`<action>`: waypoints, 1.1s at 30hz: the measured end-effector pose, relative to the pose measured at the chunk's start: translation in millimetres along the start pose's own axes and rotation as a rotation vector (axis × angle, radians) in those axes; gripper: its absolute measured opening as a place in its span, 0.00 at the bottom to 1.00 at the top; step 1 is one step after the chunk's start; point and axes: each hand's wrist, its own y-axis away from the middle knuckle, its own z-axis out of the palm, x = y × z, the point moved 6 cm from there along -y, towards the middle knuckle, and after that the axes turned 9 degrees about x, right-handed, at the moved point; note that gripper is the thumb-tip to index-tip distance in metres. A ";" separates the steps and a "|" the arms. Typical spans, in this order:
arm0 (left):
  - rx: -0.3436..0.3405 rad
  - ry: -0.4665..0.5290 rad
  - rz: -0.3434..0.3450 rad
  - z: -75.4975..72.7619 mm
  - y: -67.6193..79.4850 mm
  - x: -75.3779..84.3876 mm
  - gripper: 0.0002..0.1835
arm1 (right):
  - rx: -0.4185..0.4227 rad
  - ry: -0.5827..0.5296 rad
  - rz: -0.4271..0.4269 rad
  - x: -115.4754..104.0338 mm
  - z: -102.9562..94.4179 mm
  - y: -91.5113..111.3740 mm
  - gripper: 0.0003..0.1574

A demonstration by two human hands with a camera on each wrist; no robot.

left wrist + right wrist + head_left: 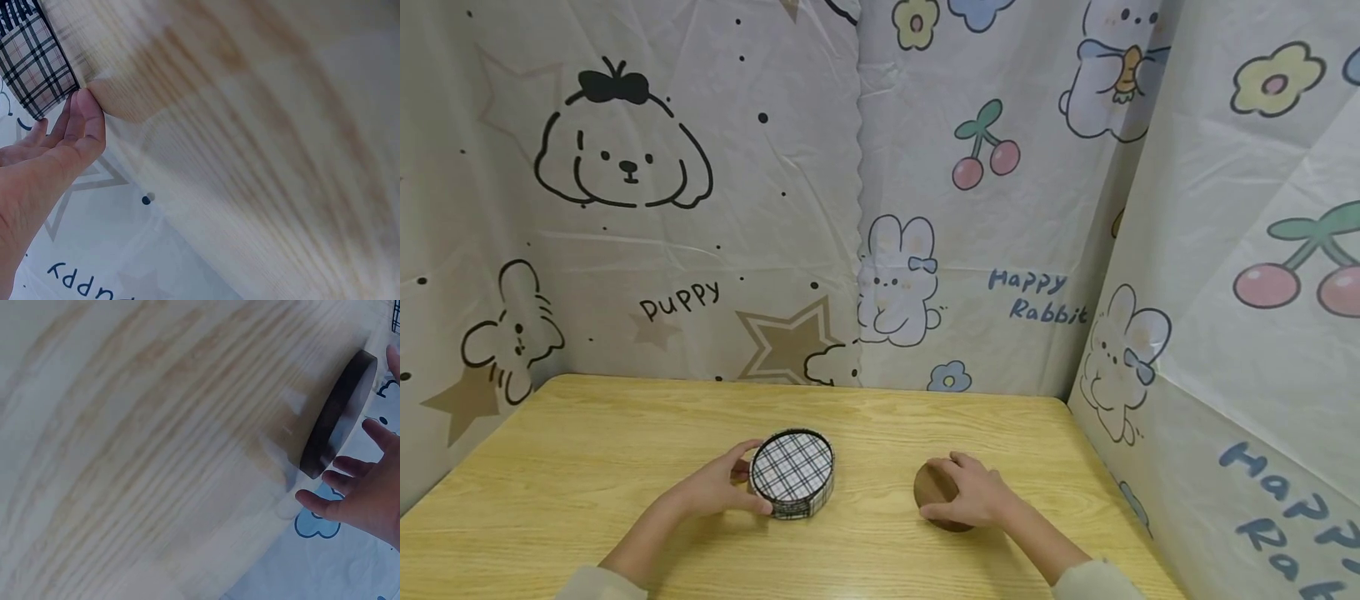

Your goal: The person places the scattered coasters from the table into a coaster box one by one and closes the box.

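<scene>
A round plaid box (793,467) in black and white, with a dark rim, stands on the table left of the middle. My left hand (718,485) holds it by its left side, thumb at the front and fingers farther back. The left wrist view shows the fingertips against the lower edge of the plaid wall (40,65). To the right, a flat brown disc (934,490) with a shallow dark side (334,419) lies on the table. Over its right part is my right hand (973,493), which hides some of it. Its fingers are spread and fairly straight in the right wrist view.
The yellow wood-grain table (865,558) reaches back to a printed cloth (805,217) hung behind it. More of this cloth hangs along the left and right sides. A strip of bare tabletop separates the box from the disc.
</scene>
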 end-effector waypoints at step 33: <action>-0.001 0.022 0.000 0.3 0.3 -0.7 0.56 | 0.140 0.035 -0.120 -16.4 1.7 -10.0 0.49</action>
